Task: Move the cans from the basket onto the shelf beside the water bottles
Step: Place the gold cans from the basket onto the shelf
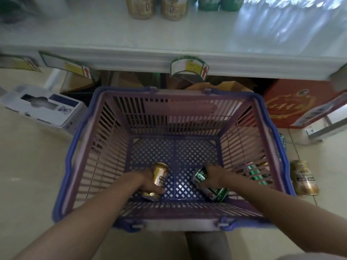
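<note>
Both hands are down inside the purple basket (174, 113), which stands on the floor just below the white shelf (112, 34). The left hand (148, 182) closes its grip around a gold can (157, 180) near the left of the basket floor; the fingers wrap the lower part of the can and the top points away from the person. The right hand (212, 175) holds a green can (208, 184) that lies tilted on the basket floor, with the hand over its upper end.

To do this step well, each hand should have the can firmly by its middle before lifting, because the green one is held near one end and may tip or slip. Then both cans should rise straight up, clear of the basket rim, and go to the shelf upright.

On the shelf, some gold cans (157, 7) already stand at the back, and the water bottles (289, 21) are at the right, blurred. The free place between them looks good for the new cans. Another green can (253, 173) lies by the right wall of the basket; through the bars it is hard to tell on which side. One gold can on the floor (304, 180) lies outside the basket.
</note>
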